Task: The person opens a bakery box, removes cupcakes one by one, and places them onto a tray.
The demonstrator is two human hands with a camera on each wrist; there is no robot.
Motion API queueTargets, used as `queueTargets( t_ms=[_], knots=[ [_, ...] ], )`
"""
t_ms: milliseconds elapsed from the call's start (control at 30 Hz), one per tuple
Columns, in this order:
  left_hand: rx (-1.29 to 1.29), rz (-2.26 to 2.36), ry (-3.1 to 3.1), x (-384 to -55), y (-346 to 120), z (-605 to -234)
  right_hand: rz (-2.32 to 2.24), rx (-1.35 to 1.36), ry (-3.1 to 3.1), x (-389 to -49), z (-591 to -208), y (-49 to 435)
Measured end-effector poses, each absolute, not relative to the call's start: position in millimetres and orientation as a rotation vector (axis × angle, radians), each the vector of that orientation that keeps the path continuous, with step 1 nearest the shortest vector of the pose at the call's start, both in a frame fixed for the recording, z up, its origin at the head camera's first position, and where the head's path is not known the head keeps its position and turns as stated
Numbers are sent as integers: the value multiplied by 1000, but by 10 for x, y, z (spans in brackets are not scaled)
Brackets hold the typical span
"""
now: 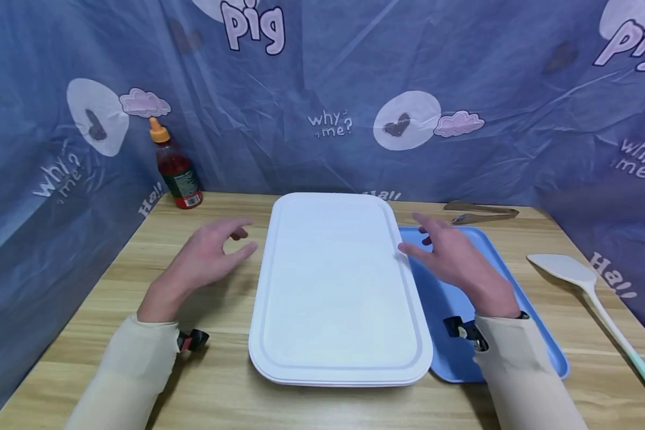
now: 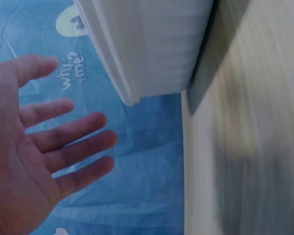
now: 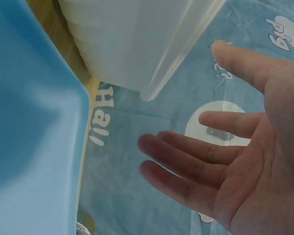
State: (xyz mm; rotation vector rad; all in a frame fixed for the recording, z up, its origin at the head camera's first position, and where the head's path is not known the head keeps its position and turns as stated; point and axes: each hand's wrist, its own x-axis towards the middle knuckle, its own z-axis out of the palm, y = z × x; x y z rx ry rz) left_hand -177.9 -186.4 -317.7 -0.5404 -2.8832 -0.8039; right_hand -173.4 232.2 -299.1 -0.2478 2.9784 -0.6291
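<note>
A white lidded plastic box (image 1: 344, 286) stands in the middle of the wooden table, its flat lid facing up. My left hand (image 1: 206, 254) hovers just left of it, fingers spread and holding nothing. In the left wrist view the box's ribbed side wall (image 2: 171, 44) shows beyond the spread fingers (image 2: 73, 132). On the other side, my right hand (image 1: 451, 257) is above the blue tray (image 1: 446, 352), thumb right by the box's right edge. The right wrist view shows that palm empty, fingers (image 3: 186, 161) loosely extended towards the box wall (image 3: 122, 44).
A sauce bottle (image 1: 180, 173) with an orange cap stands at the back left corner. Metal tongs (image 1: 484, 212) lie behind the tray. At the right lies a white spatula (image 1: 570, 272) with a green handle end. A blue printed cloth (image 1: 344, 71) hangs around the table.
</note>
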Motion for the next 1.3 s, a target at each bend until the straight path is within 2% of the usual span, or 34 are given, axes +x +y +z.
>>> queueTargets(
  t_ms=[367, 1300],
  knots=[
    [-737, -950, -2881, -1801, -1740, -3299, -659, -259, 2918, -1754, -3054, 2248],
    [-779, -1003, -2872, -1780, -1659, -3348, -724, -371, 2892, -1756, -3122, 2224]
  ],
)
